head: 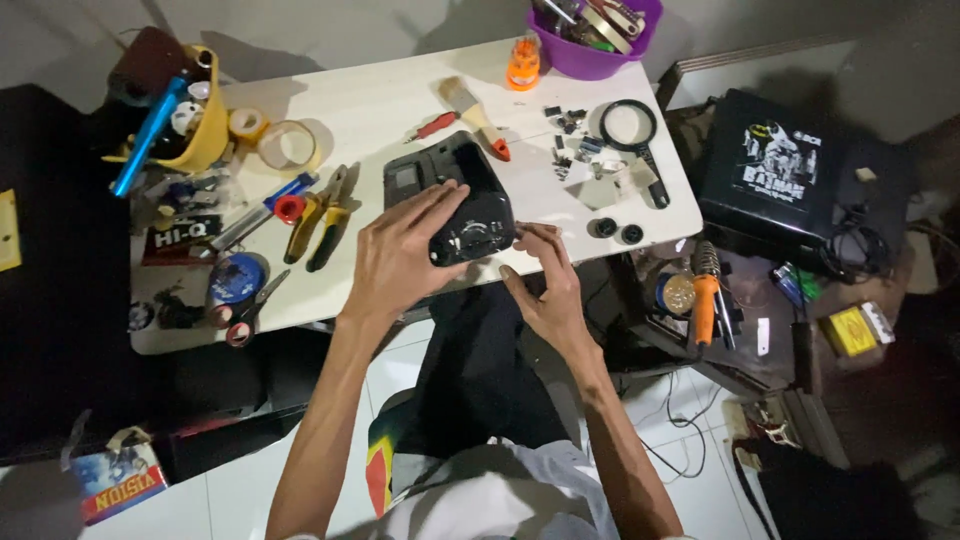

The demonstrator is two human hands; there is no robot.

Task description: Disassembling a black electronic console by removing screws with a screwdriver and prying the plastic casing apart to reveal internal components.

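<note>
Off beyond the left hand [400, 255], toward the far left of the white counter [370, 100], stands a yellow plastic tub [212, 125] stuffed with tools, with two rolls of tape beside it. Nearer that hand lie yellow-handled pliers [318, 215] and red-handled scissors [250, 310].

The left hand lies spread, fingers long and flat, over the near-left corner of a black boxy plastic device with a dial on its face [450, 195], which sits at the counter's near edge just in front of the person. It presses and steadies the device, not clamping around it.

The right hand [545, 285] is just right of the device, fingers curled narrowly at its lower right corner; I cannot tell whether they pinch anything.

To my eye the step in hand is bracing the casing while the right fingers work its edge; the next move calls for a firm hold and a fine fingertip grip.

Beyond the right hand lie a wooden paintbrush [468, 108], small dark parts and a black-rimmed magnifying glass [628, 128].
</note>
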